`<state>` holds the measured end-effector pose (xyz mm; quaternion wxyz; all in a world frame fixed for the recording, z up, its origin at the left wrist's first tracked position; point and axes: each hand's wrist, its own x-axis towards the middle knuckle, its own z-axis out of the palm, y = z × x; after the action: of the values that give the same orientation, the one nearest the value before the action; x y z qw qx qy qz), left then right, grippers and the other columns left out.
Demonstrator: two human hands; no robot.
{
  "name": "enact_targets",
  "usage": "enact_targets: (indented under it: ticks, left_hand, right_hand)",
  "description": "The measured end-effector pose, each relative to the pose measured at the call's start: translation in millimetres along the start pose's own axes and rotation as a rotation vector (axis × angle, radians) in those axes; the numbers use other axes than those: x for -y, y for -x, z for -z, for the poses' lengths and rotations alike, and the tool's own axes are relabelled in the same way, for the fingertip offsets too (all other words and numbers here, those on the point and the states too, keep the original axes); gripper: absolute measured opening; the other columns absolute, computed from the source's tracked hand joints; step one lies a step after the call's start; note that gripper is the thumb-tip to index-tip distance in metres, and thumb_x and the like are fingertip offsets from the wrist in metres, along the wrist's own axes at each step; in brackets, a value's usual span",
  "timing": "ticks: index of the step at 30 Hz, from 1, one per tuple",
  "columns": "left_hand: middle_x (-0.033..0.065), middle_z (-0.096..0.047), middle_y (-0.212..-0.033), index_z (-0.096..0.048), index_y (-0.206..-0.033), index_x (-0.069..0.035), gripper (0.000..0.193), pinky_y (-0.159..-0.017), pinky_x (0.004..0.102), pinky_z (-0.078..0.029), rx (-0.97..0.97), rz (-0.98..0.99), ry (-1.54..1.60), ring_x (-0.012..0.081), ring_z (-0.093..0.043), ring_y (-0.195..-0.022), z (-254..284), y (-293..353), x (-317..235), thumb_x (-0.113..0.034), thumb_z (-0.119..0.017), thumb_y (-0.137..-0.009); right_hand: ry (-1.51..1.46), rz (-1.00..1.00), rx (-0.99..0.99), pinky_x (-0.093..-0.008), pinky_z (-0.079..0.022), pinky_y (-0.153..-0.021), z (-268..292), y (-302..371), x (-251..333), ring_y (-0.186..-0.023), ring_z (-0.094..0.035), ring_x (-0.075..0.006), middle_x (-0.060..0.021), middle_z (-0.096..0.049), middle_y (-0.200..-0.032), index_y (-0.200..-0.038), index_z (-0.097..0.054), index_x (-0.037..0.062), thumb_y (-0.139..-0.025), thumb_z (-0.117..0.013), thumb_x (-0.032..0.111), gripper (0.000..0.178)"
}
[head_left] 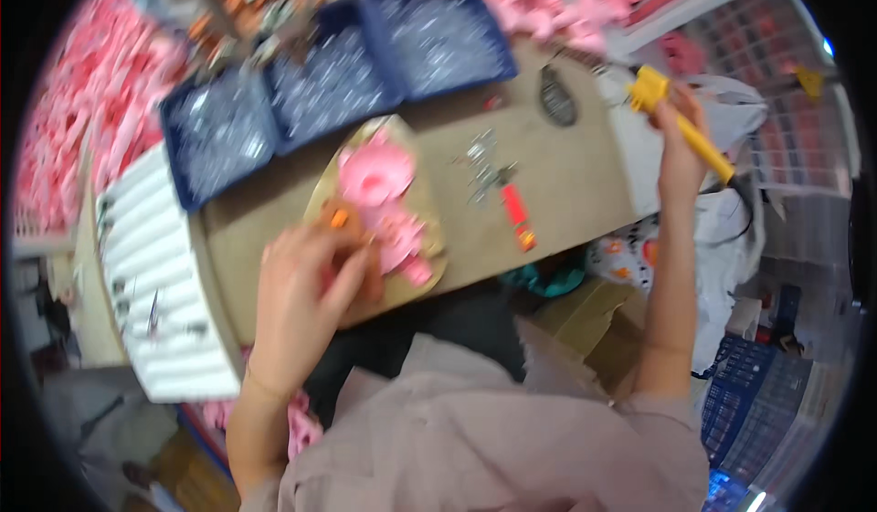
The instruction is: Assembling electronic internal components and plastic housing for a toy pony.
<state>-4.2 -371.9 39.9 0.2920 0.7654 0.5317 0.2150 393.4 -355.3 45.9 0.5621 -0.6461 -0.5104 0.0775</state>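
My left hand (306,270) is over the near left part of a tan oval board (433,229), its fingers curled in a pinch around an orange-brown plastic piece (369,281), partly hidden by them. Beside it on the board lie a pink round dished part (376,174) and a smaller pink moulded part (398,233). Out to the right, my right hand (681,124) is closed around a yellow soldering iron (699,139). It has a yellow flange near its far end, and a black cord trails from its lower end. The picture is slightly blurred.
Three joined blue trays (388,115) of small clear pieces stand behind the board. Small metal bits (480,165), a red cutter-like tool (516,212) and a dark oval object (556,98) lie rightward. Pink parts (110,101) heap far left, above a white ridged rack (155,284).
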Motion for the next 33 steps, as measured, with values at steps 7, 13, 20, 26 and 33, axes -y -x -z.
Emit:
enact_targets:
  ticks: [7, 13, 20, 26, 33]
  left_hand:
    - [0.0117, -0.063, -0.095, -0.065, -0.092, -0.001, 0.013, -0.075, 0.0348, -0.048, -0.096, 0.199, 0.208, 0.0289, -0.06, -0.087, 40, 35, 41, -0.008, -0.066, -0.081]
    - [0.0091, -0.057, -0.085, -0.065, -0.084, -0.005, 0.014, -0.076, 0.0372, -0.042, -0.06, -0.071, -0.102, 0.0283, -0.052, -0.084, 26, 37, 42, -0.013, -0.07, -0.073]
    - [0.0118, -0.055, -0.084, -0.056, -0.079, -0.004, 0.012, -0.072, 0.0375, -0.043, -0.036, -0.144, -0.11, 0.03, -0.053, -0.081, 21, 37, 47, -0.01, -0.066, -0.078]
    - [0.0113, -0.057, -0.074, -0.054, -0.084, -0.004, 0.013, -0.067, 0.0378, -0.045, -0.051, -0.083, -0.028, 0.0295, -0.055, -0.07, 42, 29, 48, -0.013, -0.063, -0.084]
    - [0.0052, -0.061, -0.079, -0.062, -0.089, -0.003, 0.014, -0.063, 0.0284, -0.045, -0.663, -0.319, -0.019, 0.019, -0.057, -0.07, 38, -3, 62, -0.006, -0.07, -0.079]
  right_hand:
    - [-0.566, -0.701, 0.317, -0.0237, -0.049, -0.07, -4, 37, -70, -0.083, -0.059, -0.0115, -0.0057, -0.062, -0.095, -0.111, -0.056, 0.0033, -0.093, -0.058, 0.017, 0.023]
    - [-0.135, 0.08, 0.925, -0.028, -0.048, -0.075, -127, 92, 90, -0.087, -0.06, -0.0166, -0.0081, -0.063, -0.098, -0.099, -0.062, -0.001, -0.087, -0.061, 0.011, 0.017]
    - [-0.151, 0.505, 1.442, -0.0331, -0.046, -0.081, -202, 66, 106, -0.089, -0.059, -0.0238, -0.0098, -0.061, -0.102, -0.089, -0.064, 0.0016, -0.079, -0.066, 0.011, 0.014]
    - [-0.141, 0.536, 1.346, -0.0304, -0.047, -0.077, -198, 54, 126, -0.087, -0.059, -0.0206, -0.0087, -0.06, -0.099, -0.085, -0.061, -0.0004, -0.08, -0.065, 0.008, 0.011]
    - [-0.024, 0.557, 0.805, -0.0256, -0.047, -0.076, -169, 40, 152, -0.088, -0.058, -0.0157, -0.0071, -0.058, -0.099, -0.087, -0.061, -0.0031, -0.082, -0.065, 0.004, 0.009]
